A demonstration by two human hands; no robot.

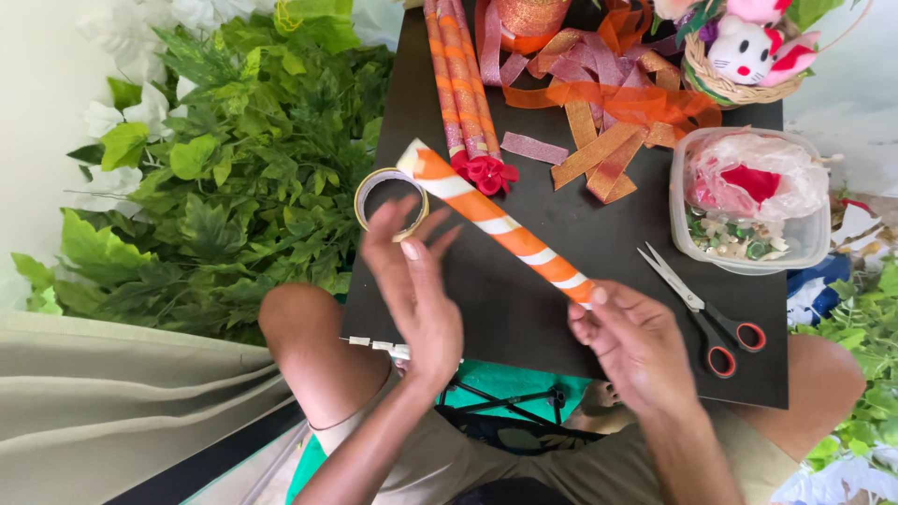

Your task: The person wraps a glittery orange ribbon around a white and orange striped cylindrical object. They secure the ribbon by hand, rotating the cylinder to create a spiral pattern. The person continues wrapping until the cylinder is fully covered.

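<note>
My right hand (636,341) grips the near end of a white stick wound with orange ribbon (496,223), which slants up to the left over a black board (524,309) on my lap. My left hand (416,290) is open beside the stick, fingers spread, holding nothing. Its fingertips reach toward a roll of clear tape (390,199) lying at the board's left edge.
Three finished orange sticks with a red ribbon flower (468,93) lie at the top. Loose orange and pink ribbon strips (608,103), a clear tub of trinkets (748,201), red-handled scissors (702,313), a basket with a plush toy (744,51) and green foliage (234,159) surround the board.
</note>
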